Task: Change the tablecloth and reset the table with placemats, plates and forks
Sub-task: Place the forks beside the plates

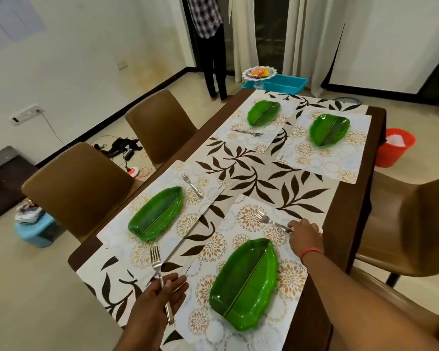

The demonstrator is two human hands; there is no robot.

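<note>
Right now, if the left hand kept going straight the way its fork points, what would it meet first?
The left hand holds a fork pointing up the table. Straight on, it would likely first meet the near-left green plate on its placemat, though depth is hard to judge from this view.
</note>
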